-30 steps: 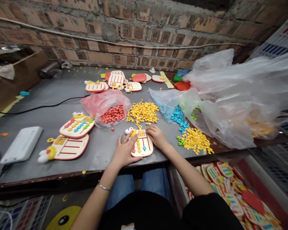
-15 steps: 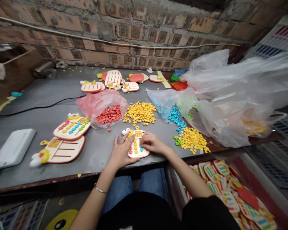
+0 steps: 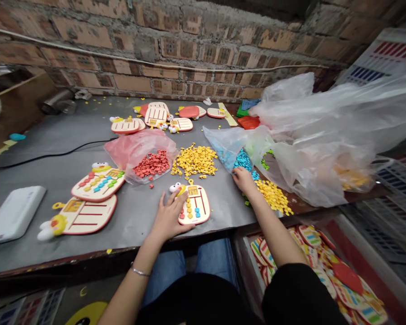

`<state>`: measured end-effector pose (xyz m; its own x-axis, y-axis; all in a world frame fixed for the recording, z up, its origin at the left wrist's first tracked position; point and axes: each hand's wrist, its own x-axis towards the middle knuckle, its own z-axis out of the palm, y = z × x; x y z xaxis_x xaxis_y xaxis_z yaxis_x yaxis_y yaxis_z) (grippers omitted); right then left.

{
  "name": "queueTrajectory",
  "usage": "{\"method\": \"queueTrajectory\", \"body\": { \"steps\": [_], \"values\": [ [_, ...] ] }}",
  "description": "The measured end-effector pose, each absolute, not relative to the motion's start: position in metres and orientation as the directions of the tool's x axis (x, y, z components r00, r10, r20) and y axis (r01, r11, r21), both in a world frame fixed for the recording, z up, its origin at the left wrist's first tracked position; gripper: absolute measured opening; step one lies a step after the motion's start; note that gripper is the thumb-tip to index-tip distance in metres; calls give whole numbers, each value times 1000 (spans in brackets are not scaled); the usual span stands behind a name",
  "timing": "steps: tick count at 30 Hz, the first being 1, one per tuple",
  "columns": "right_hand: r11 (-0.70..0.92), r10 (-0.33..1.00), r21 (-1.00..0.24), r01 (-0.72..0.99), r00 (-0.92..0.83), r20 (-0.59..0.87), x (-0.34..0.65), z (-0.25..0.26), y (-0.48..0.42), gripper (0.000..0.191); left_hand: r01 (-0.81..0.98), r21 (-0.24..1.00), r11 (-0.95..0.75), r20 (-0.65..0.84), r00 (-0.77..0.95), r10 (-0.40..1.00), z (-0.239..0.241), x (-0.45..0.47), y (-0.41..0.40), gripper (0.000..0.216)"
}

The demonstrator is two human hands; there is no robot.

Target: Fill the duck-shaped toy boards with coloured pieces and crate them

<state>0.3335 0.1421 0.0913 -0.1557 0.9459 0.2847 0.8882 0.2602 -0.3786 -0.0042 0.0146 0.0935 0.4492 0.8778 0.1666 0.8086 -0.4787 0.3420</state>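
My left hand lies over the left side of a toy board shaped like a duck, gripping it at the table's front edge. Yellow and blue beads sit in the board's slots, with a red one at the lower left; the rightmost slot shows no bead. Out to the right, my right hand has its fingers curled together at the edge of the blue beads; whether a bead is between the fingertips is hidden. Yellow beads are heaped beside that wrist.
Red beads in a pink bag and a yellow bead pile lie behind the board. Two boards overlap at left near a white power bank. Plastic bags crowd the right; a bin of boards stands below.
My right hand has moved from the toy board rightward and away from me to the blue beads. Two blue beads now show in the board's third slot. My left hand stays on the board.
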Motion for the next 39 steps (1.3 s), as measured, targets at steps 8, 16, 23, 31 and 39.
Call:
{"method": "queueTrajectory", "body": {
  "steps": [8,16,23,31,39],
  "values": [
    [456,889,-743,490,-204,411,262,102,96,12,815,344,-466,154,440,884,96,-3,14,99],
    [613,789,-582,534,-458,410,217,84,98,10,811,343,-474,148,451,880,95,-3,14,97],
    [643,759,-589,489,-510,405,228,89,78,13,806,346,-480,147,459,876,95,-4,14,96],
    [679,664,-665,311,-648,374,212,99,74,11,800,348,-489,156,465,871,91,-5,16,97],
    [361,898,-560,746,-116,424,319,112,71,15,800,345,-491,172,460,871,91,-5,16,97]
  ]
}}
